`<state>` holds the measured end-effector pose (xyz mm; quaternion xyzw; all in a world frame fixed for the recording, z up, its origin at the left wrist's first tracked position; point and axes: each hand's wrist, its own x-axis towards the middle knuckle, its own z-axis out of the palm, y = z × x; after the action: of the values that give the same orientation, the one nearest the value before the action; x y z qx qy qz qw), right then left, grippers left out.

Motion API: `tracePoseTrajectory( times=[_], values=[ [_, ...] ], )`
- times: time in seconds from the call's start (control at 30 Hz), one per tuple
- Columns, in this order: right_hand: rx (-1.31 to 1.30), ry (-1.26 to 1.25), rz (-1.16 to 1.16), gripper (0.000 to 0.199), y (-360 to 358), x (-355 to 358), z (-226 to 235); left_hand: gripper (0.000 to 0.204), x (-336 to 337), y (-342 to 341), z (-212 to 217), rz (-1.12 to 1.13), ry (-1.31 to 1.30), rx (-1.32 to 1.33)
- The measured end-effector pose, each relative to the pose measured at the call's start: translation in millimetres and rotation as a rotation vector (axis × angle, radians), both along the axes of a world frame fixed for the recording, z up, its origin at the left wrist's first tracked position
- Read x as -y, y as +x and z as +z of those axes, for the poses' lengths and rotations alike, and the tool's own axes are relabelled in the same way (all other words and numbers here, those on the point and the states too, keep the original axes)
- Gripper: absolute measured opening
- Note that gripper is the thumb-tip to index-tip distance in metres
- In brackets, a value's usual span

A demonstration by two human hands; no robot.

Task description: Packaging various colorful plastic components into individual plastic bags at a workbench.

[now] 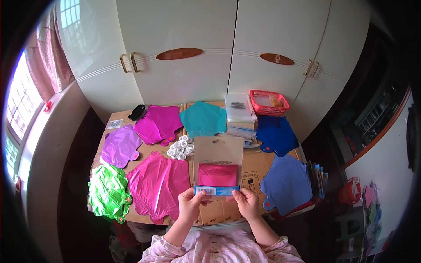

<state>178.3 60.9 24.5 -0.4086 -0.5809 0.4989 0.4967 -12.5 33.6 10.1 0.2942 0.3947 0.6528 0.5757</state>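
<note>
Between my two hands I hold a clear plastic packet (pixel 218 154) with a hang hole at its far end. Inside it shows a folded pink foil piece, and a blue and white card strip with a barcode lies along its near edge. My left hand (pixel 191 201) pinches the near left corner, thumb on top. The near right corner is gripped by my right hand (pixel 246 202) in the same way. Left of the packet lies a flat pink foil balloon (pixel 160 186). A heap of white rings (pixel 180 148) sits beyond it.
Cardboard (pixel 223 212) covers the table. Flat foil balloons surround the packet: green (pixel 108 190), lilac (pixel 120 146), magenta (pixel 158 124), teal (pixel 203 119), dark blue (pixel 277 134) and light blue (pixel 287 183). Clear bags (pixel 240 109) and a red basket (pixel 269 103) stand at the back, before white cabinets (pixel 184 26).
</note>
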Motion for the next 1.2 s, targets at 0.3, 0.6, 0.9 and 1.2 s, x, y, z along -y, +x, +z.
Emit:
tracePoseTrajectory(
  times=[0.3, 0.6, 0.9, 1.2],
  values=[
    [-0.332, -0.163, 0.103, 0.020, -3.5, -5.3, -5.9, 0.011, -1.9, 2.2, -14.2, 0.057, 0.066, -0.063],
    [-0.444, -0.131, 0.050, 0.021, -34.9, 7.1, -24.6, 0.023, -2.2, 31.9, -18.3, 0.104, 0.058, 0.278],
    [-0.257, -0.017, 0.199, 0.029, 38.3, -47.9, 47.8, 0.012, 21.7, -31.8, -25.6, -0.066, 0.091, -0.176],
    [0.013, -0.191, 0.247, 0.010, 49.2, -52.2, 60.9, 0.012, 20.1, -41.4, -17.0, -0.170, 0.097, -0.181]
  ],
)
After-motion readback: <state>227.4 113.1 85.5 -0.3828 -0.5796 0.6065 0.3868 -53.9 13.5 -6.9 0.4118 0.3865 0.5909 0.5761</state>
